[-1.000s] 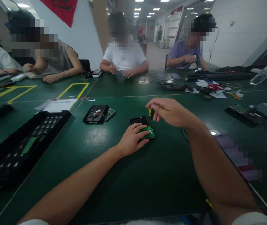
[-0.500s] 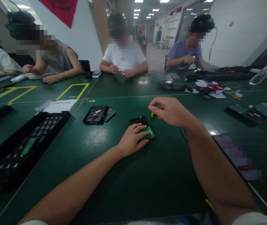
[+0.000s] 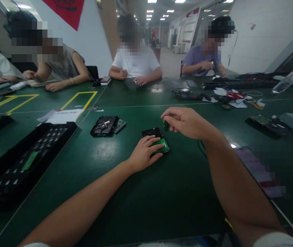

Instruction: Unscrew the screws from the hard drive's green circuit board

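A hard drive (image 3: 165, 146) lies on the table with its green circuit board facing up. Across its top rests my left hand (image 3: 148, 152), fingers spread and stretched out, the thumb by the near edge. My right hand (image 3: 179, 120) is closed in a pinch around a short yellow and black screwdriver (image 3: 165, 125), held just past the drive's far right corner. The screwdriver's tip is too small and dark to make out. To the left lies another black drive (image 3: 104, 125) with a small part on top, and a loose circuit board (image 3: 120, 126) leans out beside it.
A long black tray (image 3: 56, 137) of small parts stands at left, near white paper (image 3: 65, 116). At right lie a phone (image 3: 257, 168) and a dark device (image 3: 266, 125). Cables and tools (image 3: 187, 94) lie further back. Several people sit across the green table (image 3: 105, 206).
My right hand has shifted very slightly left, and the screwdriver has turned a little in its fingers. My left hand stays on the hard drive.
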`<state>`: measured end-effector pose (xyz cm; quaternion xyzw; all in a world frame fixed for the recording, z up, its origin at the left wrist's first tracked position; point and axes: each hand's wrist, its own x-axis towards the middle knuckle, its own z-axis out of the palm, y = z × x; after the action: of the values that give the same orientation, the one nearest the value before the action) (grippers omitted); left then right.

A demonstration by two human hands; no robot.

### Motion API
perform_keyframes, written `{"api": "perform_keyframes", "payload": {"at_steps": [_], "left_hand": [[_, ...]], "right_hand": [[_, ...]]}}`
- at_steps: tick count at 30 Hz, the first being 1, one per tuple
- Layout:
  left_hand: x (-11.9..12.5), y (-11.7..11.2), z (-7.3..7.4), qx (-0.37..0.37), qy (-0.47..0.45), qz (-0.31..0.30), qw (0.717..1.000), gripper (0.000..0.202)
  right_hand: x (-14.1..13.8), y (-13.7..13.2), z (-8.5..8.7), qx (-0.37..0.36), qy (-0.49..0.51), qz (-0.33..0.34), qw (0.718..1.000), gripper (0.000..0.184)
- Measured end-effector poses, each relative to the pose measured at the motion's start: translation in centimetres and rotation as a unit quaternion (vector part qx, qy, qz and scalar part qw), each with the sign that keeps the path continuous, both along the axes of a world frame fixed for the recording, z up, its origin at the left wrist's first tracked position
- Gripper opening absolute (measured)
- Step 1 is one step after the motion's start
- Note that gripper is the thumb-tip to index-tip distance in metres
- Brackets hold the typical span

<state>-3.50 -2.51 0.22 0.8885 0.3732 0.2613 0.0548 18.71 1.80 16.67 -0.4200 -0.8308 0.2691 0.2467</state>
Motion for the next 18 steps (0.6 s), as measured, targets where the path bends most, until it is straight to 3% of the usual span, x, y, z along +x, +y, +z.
{"api": "perform_keyframes", "payload": {"at_steps": [9, 18], "left_hand": [[0.03, 0.03, 0.07, 0.001, 0.008, -0.001, 1.000, 0.043], [0.09, -0.07, 0.27, -0.007, 0.001, 0.000, 1.000, 0.043]], "right_hand": [[-0.07, -0.07, -0.14, 0.038, -0.014, -0.037, 0.998, 0.019], [-0.06, 0.22, 0.23, 0.038, -0.029, 0.000, 0.999, 0.024]]}}
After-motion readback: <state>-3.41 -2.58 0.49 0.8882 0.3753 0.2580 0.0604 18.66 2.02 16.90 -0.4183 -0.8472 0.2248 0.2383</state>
